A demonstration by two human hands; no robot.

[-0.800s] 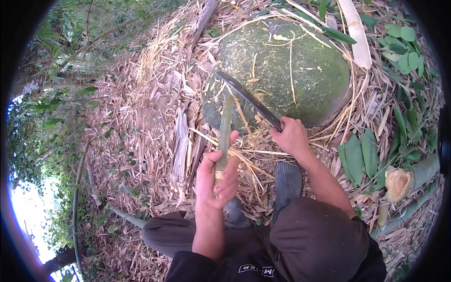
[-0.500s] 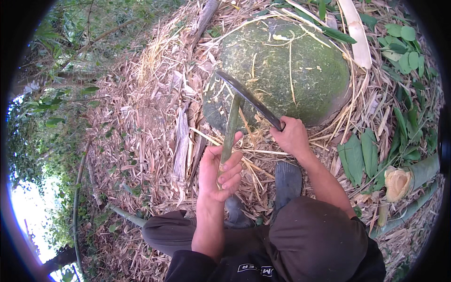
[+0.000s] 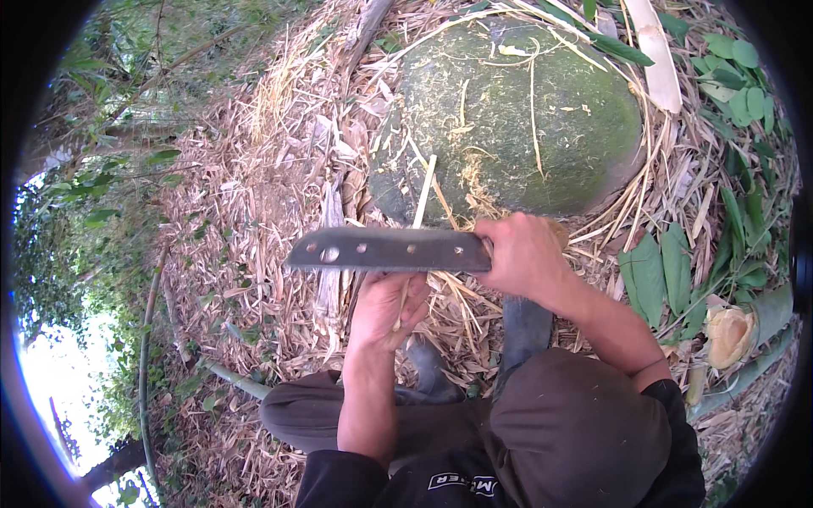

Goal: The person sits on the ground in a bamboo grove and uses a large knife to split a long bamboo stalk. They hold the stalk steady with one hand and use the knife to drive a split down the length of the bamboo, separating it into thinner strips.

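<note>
Farthest left, well away from the left hand, we see a thin upright pole (image 3: 146,364) among green foliage. Nearer, low and to the left of that hand, a green stalk (image 3: 235,378) runs in toward the person's knee. A dry grey husk (image 3: 329,303) lies just left of the hand.

The left hand (image 3: 385,313) is turned palm up, its fingers curled loosely round the lower part of a thin strip (image 3: 426,190). We see the strip slant up and away beyond the fingertips. A dark knife (image 3: 385,251), its blade pierced with holes, passes across in front of the strip and over those fingertips; we cannot tell whether blade and strip touch.

Beyond both hands sits a mossy boulder (image 3: 517,118) strewn with shavings. At the blade's right end, the right hand (image 3: 521,254) is closed firmly about the knife's handle, hiding most of it. Below this hand we see a dark boot (image 3: 527,328). To its right lie broad green leaves (image 3: 676,262) and, farther, a cut stalk end (image 3: 730,336).
</note>
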